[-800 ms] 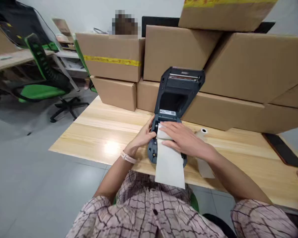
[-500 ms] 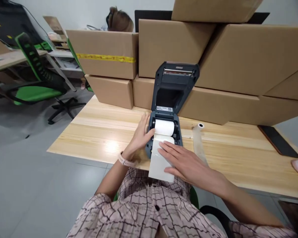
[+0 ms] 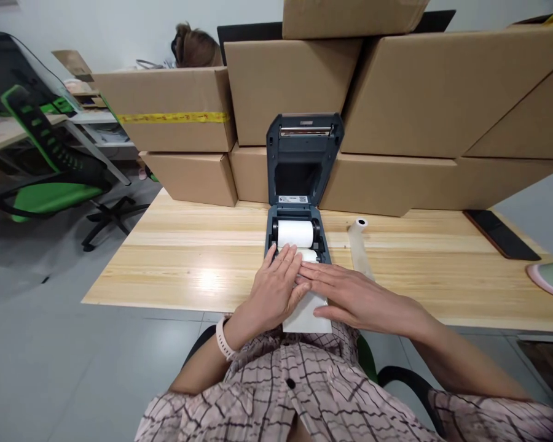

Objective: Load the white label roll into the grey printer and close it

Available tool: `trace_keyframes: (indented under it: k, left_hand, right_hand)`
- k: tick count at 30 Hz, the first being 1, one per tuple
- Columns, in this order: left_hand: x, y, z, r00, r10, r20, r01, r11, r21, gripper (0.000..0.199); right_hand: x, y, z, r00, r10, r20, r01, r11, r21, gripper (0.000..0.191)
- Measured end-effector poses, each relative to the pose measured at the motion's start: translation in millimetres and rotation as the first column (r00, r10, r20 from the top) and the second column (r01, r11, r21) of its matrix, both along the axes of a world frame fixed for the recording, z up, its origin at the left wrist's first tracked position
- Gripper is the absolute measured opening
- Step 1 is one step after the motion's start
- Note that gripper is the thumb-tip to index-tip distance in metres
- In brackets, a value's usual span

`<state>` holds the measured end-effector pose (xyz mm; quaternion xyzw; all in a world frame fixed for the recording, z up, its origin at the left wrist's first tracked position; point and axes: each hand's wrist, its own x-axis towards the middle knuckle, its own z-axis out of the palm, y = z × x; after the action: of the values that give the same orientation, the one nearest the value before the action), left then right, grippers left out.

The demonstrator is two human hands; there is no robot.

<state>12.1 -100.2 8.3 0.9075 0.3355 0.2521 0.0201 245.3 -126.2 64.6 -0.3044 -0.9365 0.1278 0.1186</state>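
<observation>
A dark grey label printer (image 3: 271,215) stands on the wooden table with its lid (image 3: 304,153) raised. Inside it sits a white label roll (image 3: 295,234), and a strip of labels (image 3: 309,318) runs from it toward me past the table's front edge. My left hand (image 3: 279,285) lies over the strip at the printer's front, fingers stretched out. Beside it my right hand (image 3: 354,294) rests flat on the strip, its fingertips meeting the left hand. Both hands hide the middle of the strip and the printer's front.
Stacked cardboard boxes (image 3: 290,92) line the table's back. Right of the printer lies a small paper core (image 3: 361,222) with a trailing strip (image 3: 360,252). Farther right are a dark phone-like slab (image 3: 502,234) and a pink-rimmed object (image 3: 550,279). Behind the boxes, a person's head (image 3: 196,46) shows.
My left hand has moved from the printer's left side onto the label strip, next to my right hand. The right hand stays on the strip. The view has shifted slightly.
</observation>
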Motion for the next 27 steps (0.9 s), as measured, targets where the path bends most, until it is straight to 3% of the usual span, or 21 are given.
trace_keyframes:
  k: [2,4,6,8,9,11,14,17,20,22,24,25,27]
  left_hand:
    - [-1.1,-7.9,-3.0,1.000,-0.001,0.006,0.001,1.000,0.009,0.063]
    - [-3.3,-16.8,-5.5,0.999,-0.010,0.038,0.009,1.000,0.026,0.066]
    - [-6.1,-24.2,-6.8,0.995,-0.027,0.097,0.023,0.999,0.045,0.062]
    - [-9.2,-29.0,-6.5,0.984,-0.049,0.170,0.039,0.997,0.060,0.051]
    - [-10.9,-30.6,-5.9,0.976,-0.061,0.210,0.048,0.997,0.064,0.045]
    - [-14.4,-33.4,-4.4,0.954,-0.080,0.289,0.064,0.996,0.067,0.036]
    - [-19.3,-37.9,-2.7,0.916,-0.098,0.390,0.079,0.995,0.064,0.028]
    - [-23.5,-41.5,-2.2,0.861,-0.108,0.497,0.092,0.994,0.057,0.022]
    - [-28.2,-38.2,-0.8,0.733,-0.089,0.675,0.069,0.996,0.056,0.022]
    - [-31.5,-30.5,1.6,0.599,-0.009,0.801,-0.033,0.999,0.036,0.024]
    - [-33.2,-20.3,4.4,0.491,0.131,0.861,-0.147,0.987,-0.066,0.025]
    - [-32.9,-15.3,5.3,0.474,0.207,0.856,-0.170,0.975,-0.142,0.032]
    - [-29.1,-7.0,4.5,0.520,0.327,0.789,-0.140,0.944,-0.299,0.054]
  right_hand:
    - [8.3,5.1,12.1,0.997,0.042,-0.069,-0.044,0.999,-0.025,0.049]
    - [19.1,22.5,31.2,0.975,-0.002,-0.224,0.008,1.000,0.025,0.036]
    - [27.9,56.5,53.8,0.873,-0.151,-0.463,0.249,0.955,0.158,0.030]
    - [30.3,105.1,75.0,0.659,-0.236,-0.714,0.533,0.817,0.222,0.031]
    - [28.3,131.7,84.0,0.573,-0.269,-0.774,0.582,0.798,0.154,0.035]
    - [19.4,180.4,97.5,0.426,-0.415,-0.804,0.540,0.830,-0.143,0.042]
    - [2.2,215.1,107.5,0.452,-0.512,-0.730,0.433,0.842,-0.322,0.048]
    - [-6.0,189.4,105.3,0.502,-0.439,-0.745,0.388,0.884,-0.260,0.057]
    - [-5.7,125.2,87.9,0.637,-0.275,-0.720,0.407,0.914,0.010,0.052]
    - [-5.6,77.8,66.6,0.746,-0.141,-0.651,0.345,0.917,0.198,0.050]
    - [-7.7,35.7,39.2,0.831,-0.111,-0.545,0.293,0.920,0.260,0.047]
    - [-9.7,18.3,24.6,0.863,-0.124,-0.491,0.281,0.924,0.260,0.046]
    - [-15.5,-7.7,-3.7,0.894,-0.166,-0.415,0.287,0.925,0.248,0.047]
